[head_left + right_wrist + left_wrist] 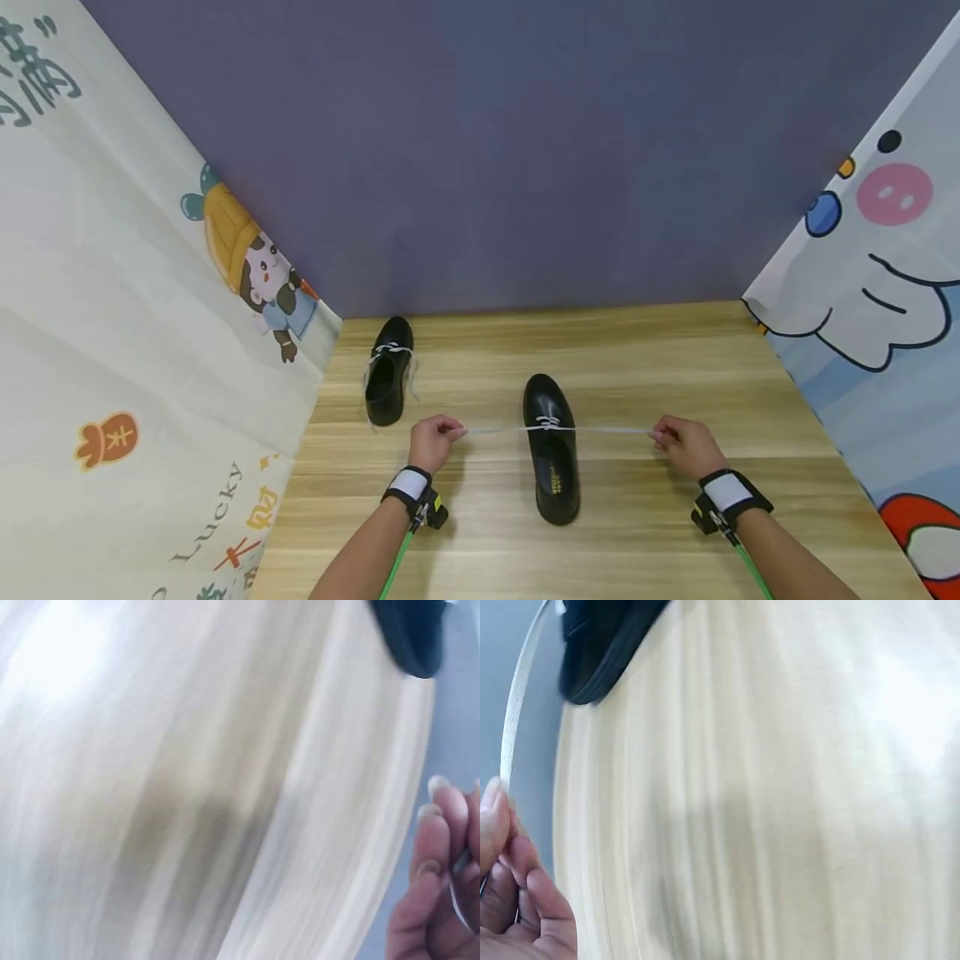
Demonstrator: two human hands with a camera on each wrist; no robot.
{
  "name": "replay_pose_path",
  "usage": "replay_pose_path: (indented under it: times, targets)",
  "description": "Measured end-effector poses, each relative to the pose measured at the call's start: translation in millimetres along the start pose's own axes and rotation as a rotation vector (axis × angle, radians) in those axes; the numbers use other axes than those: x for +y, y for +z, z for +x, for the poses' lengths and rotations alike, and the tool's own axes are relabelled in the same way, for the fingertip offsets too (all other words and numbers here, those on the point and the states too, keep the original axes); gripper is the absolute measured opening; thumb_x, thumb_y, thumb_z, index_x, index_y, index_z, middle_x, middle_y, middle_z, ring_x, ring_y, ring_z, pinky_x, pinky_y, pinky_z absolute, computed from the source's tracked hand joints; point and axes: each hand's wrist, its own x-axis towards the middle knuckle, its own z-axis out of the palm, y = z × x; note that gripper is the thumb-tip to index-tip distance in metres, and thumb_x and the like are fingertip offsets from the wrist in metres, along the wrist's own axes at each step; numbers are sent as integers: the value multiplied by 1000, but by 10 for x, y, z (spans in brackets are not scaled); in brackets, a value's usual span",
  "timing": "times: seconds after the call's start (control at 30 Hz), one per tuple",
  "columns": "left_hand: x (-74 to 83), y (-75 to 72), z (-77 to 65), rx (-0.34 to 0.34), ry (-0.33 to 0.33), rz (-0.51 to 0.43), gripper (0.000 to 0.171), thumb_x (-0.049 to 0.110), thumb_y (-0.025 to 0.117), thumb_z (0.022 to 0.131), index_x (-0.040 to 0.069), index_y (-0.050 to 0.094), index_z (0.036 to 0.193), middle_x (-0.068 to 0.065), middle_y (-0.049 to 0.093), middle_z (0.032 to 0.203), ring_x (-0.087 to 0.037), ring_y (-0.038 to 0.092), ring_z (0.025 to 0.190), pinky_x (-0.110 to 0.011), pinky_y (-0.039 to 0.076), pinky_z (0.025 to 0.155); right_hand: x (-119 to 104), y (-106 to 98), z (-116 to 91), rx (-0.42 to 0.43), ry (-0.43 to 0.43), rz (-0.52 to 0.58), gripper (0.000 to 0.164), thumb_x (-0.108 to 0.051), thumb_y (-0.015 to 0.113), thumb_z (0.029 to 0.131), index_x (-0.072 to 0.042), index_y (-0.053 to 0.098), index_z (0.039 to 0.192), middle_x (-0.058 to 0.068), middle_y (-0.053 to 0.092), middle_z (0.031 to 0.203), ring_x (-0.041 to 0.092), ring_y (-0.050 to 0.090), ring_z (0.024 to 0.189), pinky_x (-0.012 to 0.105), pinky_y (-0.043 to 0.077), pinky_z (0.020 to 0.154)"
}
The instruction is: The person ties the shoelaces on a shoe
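Note:
A black leather shoe (pixel 550 400) lies sole down on the floor between both hands, toe pointing away. Its white shoelace (pixel 611 430) is pulled out straight to each side, crossed over the tongue. On the left, my left hand (pixel 432 443) pinches one lace end between thumb and fingers; the left wrist view shows the lace (pixel 511 724) rising taut from the fingertips. My right hand (pixel 687 447) pinches the other end, off to the right. In the right wrist view only the curled fingers (pixel 431 851) and part of the dark shoe (pixel 414 637) show.
A second black shoe (pixel 386 392), with its white laces hanging loose at the sides, stands at the back left. Wood-patterned flooring (pixel 480 550) meets a grey-purple wall (pixel 540 167) behind. Printed cloths hang at the left (pixel 150 333) and right (pixel 862 392).

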Motion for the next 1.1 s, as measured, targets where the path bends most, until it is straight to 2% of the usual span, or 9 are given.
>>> replay_pose_path:
  times: [0.27,0.4,0.5,0.57,0.67,0.77,0.93,1.03,1.1]
  targets:
    - [-68,-11,-49,-39,-3,-21,8,7,77,86,4,73,80,-4,70,76,-15,60,70,-29,49,63,75,-4,-66,-50,13,19,16,4,67,89,-7,65,79,-4,62,67,4,51,61,27,42,57]
    - [-97,6,-87,-104,25,-85,5,5,76,87,5,73,83,-4,69,79,-15,60,71,-28,49,65,84,24,-78,-124,-18,46,13,1,68,92,-8,67,82,-6,64,72,1,53,66,27,45,60]
    - [-113,65,-89,-179,53,-117,6,7,73,90,3,74,95,-6,70,84,-17,63,77,-29,51,69,41,38,-61,-171,-14,46,3,-3,68,93,-4,71,92,0,68,84,10,61,76,33,51,68]
    - [-89,118,-78,-226,77,-71,13,10,71,93,2,74,103,-8,70,91,-21,65,82,-33,53,73,-20,46,-36,-188,-12,25,12,-6,68,93,1,71,103,8,69,96,23,65,88,42,53,76]
    - [22,186,-57,-275,131,73,21,15,70,94,1,73,110,-16,66,102,-29,64,94,-42,53,81,-147,77,32,-183,-18,-18,30,-5,70,92,6,65,119,20,64,111,40,60,103,55,49,86]
    - [199,256,-31,-304,176,190,25,18,71,93,1,72,112,-18,58,110,-33,60,98,-47,51,85,-302,134,123,-162,-53,-45,43,-2,72,89,8,59,129,25,60,117,47,54,110,60,45,90]
    - [466,446,41,-392,280,216,35,17,69,95,0,62,125,-14,53,117,-29,56,108,-42,48,93,-541,323,261,-186,-176,-29,45,3,72,85,6,58,128,20,60,116,42,56,109,57,47,91]
    - [562,595,56,-446,345,238,34,15,68,94,2,60,125,-10,54,115,-22,56,103,-35,49,90,-659,458,295,-260,-228,10,39,3,70,86,4,60,123,17,61,113,35,60,103,50,50,88]
    - [604,664,58,-468,355,237,29,14,67,94,4,60,121,-6,54,109,-16,55,95,-29,49,84,-723,532,295,-309,-235,46,31,2,70,87,3,62,117,14,61,109,30,62,98,44,52,84]
